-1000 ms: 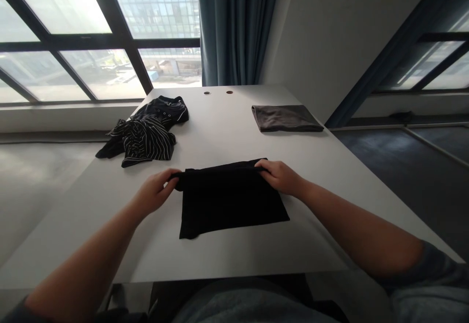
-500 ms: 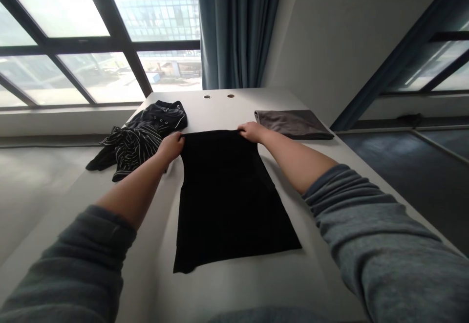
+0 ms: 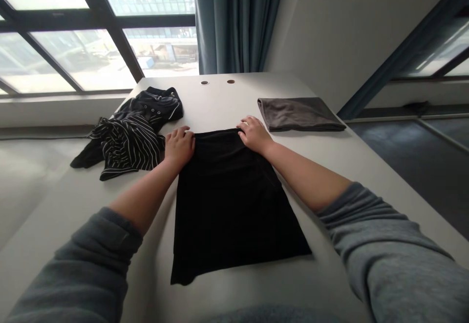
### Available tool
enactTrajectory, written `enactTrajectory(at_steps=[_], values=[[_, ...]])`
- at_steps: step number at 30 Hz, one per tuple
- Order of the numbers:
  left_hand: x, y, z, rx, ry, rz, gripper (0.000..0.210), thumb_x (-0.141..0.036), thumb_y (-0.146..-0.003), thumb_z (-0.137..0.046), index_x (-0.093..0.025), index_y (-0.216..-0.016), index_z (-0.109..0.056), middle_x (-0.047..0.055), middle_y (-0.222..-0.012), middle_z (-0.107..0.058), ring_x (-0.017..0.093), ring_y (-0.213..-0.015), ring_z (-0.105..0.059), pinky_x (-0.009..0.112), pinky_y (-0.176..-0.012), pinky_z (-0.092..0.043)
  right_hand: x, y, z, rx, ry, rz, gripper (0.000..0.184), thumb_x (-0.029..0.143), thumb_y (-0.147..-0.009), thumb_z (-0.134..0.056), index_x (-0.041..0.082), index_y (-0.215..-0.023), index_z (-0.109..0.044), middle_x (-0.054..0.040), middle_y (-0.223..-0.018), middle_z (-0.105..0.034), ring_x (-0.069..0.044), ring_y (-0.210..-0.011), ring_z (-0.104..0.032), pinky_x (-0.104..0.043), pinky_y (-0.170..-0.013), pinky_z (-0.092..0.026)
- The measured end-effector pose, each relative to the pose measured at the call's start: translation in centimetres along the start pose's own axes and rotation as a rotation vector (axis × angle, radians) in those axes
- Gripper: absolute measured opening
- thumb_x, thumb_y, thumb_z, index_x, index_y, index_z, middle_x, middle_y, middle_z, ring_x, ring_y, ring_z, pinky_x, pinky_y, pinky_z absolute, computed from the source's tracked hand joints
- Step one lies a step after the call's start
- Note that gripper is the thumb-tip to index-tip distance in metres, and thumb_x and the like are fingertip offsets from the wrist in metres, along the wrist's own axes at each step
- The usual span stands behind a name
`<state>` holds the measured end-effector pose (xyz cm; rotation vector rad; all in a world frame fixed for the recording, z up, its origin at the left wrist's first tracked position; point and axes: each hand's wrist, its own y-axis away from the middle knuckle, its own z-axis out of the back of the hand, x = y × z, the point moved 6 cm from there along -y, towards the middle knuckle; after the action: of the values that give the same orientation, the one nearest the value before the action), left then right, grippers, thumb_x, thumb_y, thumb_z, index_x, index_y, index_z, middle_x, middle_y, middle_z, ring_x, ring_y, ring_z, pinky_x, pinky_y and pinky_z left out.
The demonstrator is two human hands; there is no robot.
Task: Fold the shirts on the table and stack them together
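Observation:
A black garment point(image 3: 238, 205) lies spread flat on the white table, its narrow edge away from me and its wide edge toward me. At its far left corner rests my left hand point(image 3: 179, 146), open, with the fingers stretched forward and the thumb side against the cloth. My right hand point(image 3: 253, 135) lies at the far right corner, open too, fingers spread over the edge. Shallow wrinkles run across the cloth between the hands. Whether it is a top or another kind of garment I cannot tell.
Left of the garment is a crumpled pile with a black-and-white striped garment point(image 3: 128, 144) and a dark garment with white piping point(image 3: 157, 105). A folded grey-brown cloth point(image 3: 302, 114) lies at the right on the white table point(image 3: 227, 105). Behind hang blue curtains point(image 3: 238, 25) beside a window.
Both hands have gone from gripping the garment's far corners to lying open on them. The far part of the cloth has come down onto the table, and the view has tilted slightly downward.

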<state>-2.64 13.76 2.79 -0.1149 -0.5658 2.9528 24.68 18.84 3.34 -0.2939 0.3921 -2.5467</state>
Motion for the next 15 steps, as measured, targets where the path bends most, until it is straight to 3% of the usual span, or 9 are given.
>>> enactTrajectory(at_steps=[3, 7, 11, 15], values=[[-0.6, 1.3, -2.0, 0.174, 0.009, -0.056, 0.055, -0.045, -0.109, -0.035, -0.020, -0.153, -0.056, 0.012, -0.167, -0.046, 0.033, -0.153, -0.040, 0.050, -0.124, -0.032, 2.4, 5.2, 0.7, 0.084, -0.033, 0.096, 0.050, 0.042, -0.107, -0.048, 0.019, -0.148, -0.062, -0.0143, -0.158, -0.054, -0.033, -0.153, -0.039, -0.054, -0.129, -0.026], [0.1, 1.8, -4.7, 0.373, 0.024, 0.007, 0.066, -0.049, -0.110, -0.028, -0.017, -0.168, -0.036, 0.010, -0.177, -0.028, 0.031, -0.164, -0.022, 0.051, -0.130, -0.024, 2.5, 11.9, -1.3, 0.281, -0.034, -0.058, 0.070, 0.056, -0.107, -0.043, 0.019, -0.166, -0.040, -0.0141, -0.174, -0.033, -0.035, -0.162, -0.027, -0.059, -0.130, -0.024], [-0.1, 1.3, -4.8, 0.368, 0.005, 0.022, 0.067, -0.050, -0.110, -0.027, -0.018, -0.169, -0.034, 0.011, -0.178, -0.024, 0.034, -0.165, -0.017, 0.058, -0.131, -0.019, 2.0, 13.5, -2.4, 0.326, -0.071, -0.135, 0.075, 0.059, -0.108, -0.038, 0.018, -0.171, -0.029, -0.0109, -0.179, -0.020, -0.031, -0.165, -0.017, -0.057, -0.132, -0.020], [-1.9, 2.2, -2.3, 0.241, -0.035, 0.023, 0.066, -0.046, -0.110, -0.033, -0.011, -0.167, -0.038, 0.018, -0.177, -0.023, 0.038, -0.165, -0.016, 0.057, -0.132, -0.016, 2.2, 12.8, -1.5, 0.324, -0.073, -0.148, 0.074, 0.054, -0.108, -0.042, 0.015, -0.170, -0.033, -0.0135, -0.177, -0.022, -0.033, -0.165, -0.019, -0.059, -0.132, -0.019]])
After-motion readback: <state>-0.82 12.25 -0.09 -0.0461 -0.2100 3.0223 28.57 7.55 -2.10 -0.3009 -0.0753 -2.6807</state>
